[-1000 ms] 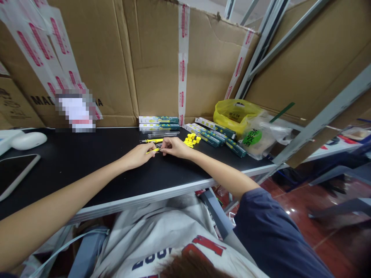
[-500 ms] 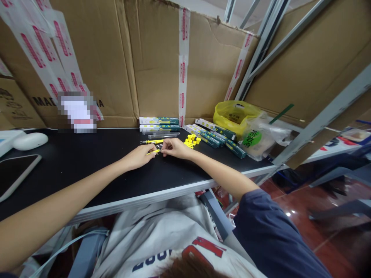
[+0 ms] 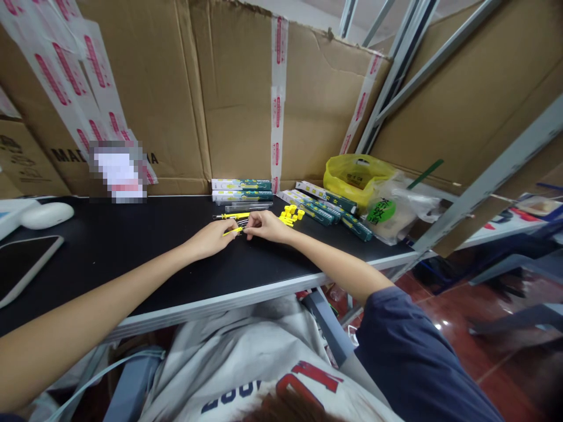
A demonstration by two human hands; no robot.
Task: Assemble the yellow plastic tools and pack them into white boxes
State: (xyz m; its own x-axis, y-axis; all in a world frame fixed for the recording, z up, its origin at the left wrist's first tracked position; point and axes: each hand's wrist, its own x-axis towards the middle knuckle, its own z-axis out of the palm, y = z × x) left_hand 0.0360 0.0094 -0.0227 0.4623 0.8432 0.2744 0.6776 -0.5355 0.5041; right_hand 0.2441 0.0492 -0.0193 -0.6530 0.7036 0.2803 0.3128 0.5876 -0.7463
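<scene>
In the head view, the person's left hand (image 3: 215,236) has its grip pinching a thin yellow plastic piece (image 3: 233,231) just above the black-topped counter (image 3: 185,281), while the right hand (image 3: 267,227), its fingertips drawn together beside the piece's end, has a grip too small to read, so whether it pinches anything cannot be told. Behind the hands lie a slim yellow-and-black tool (image 3: 231,216) and clear plastic tubes (image 3: 249,207), with small bright-yellow plastic parts (image 3: 290,214) heaped just beside the right hand
</scene>
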